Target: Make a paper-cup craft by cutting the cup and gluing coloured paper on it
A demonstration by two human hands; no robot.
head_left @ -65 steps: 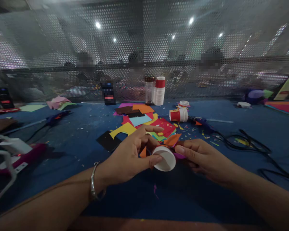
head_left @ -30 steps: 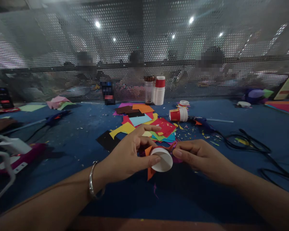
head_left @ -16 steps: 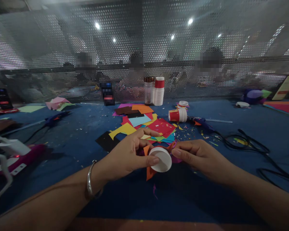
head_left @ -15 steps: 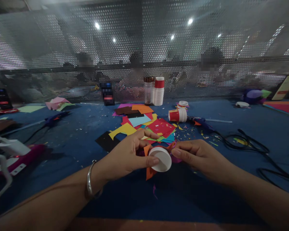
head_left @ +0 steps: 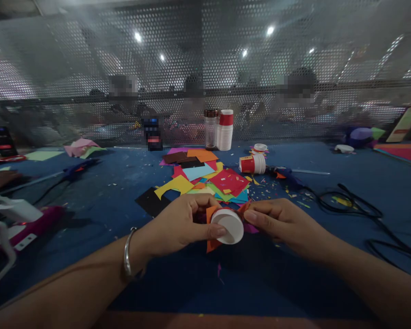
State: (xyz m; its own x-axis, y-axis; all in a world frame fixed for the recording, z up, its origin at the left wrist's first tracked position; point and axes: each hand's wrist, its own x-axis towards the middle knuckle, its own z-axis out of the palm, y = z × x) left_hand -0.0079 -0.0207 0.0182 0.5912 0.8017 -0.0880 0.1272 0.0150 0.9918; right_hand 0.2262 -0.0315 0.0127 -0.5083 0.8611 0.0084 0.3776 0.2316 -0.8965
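My left hand [head_left: 187, 219] grips a paper cup [head_left: 230, 228], its thumb lying on the round white end that faces me and its fingers curled behind. An orange piece of paper [head_left: 213, 245] sticks out from the cup's left side and below it. At the cup's right side my right hand [head_left: 277, 224] is closed in a pinch, thumb against fingers, on a bit of orange paper [head_left: 241, 209]. Purple paper [head_left: 251, 228] shows just under those fingertips. The far side of the cup is hidden from me.
Behind my hands lies a pile of coloured paper [head_left: 198, 172]. Another paper cup [head_left: 252, 164] lies sideways near a glue gun [head_left: 287, 176] and its black cable [head_left: 349, 208]. A cup stack [head_left: 225, 132] stands beside a clear bottle [head_left: 211, 132]. A power strip [head_left: 37, 226] sits left.
The index finger of my left hand, stretched out over the cup before, has curled in behind it. The cup and my right hand have hardly moved.
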